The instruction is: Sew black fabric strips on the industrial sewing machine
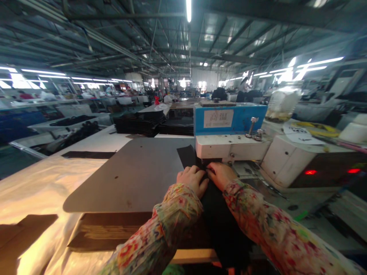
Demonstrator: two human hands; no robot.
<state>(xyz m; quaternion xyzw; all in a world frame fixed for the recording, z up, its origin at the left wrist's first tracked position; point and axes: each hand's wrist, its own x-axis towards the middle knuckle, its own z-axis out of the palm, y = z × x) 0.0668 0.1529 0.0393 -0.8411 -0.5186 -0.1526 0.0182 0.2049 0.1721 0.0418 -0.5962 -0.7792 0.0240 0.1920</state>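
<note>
A long strip of black fabric (220,221) runs from under the head of a blue and white sewing machine (229,147) down toward my lap. My left hand (193,180) lies on it with curled fingers, just left of the needle area. Close beside it, my right hand (220,175) pinches the fabric near the machine head. The fingertips of both hands almost meet. Past them, the strip's far end (185,154) angles left over the grey metal plate (134,179). The needle itself is hidden.
Stacked black pieces (140,123) sit behind the plate, and a single dark strip (88,154) lies left. Brown pieces (109,229) are below the plate's front edge. At right stand a control box (304,168) with red lights, a clear jar (282,105) and a thread cone (355,130).
</note>
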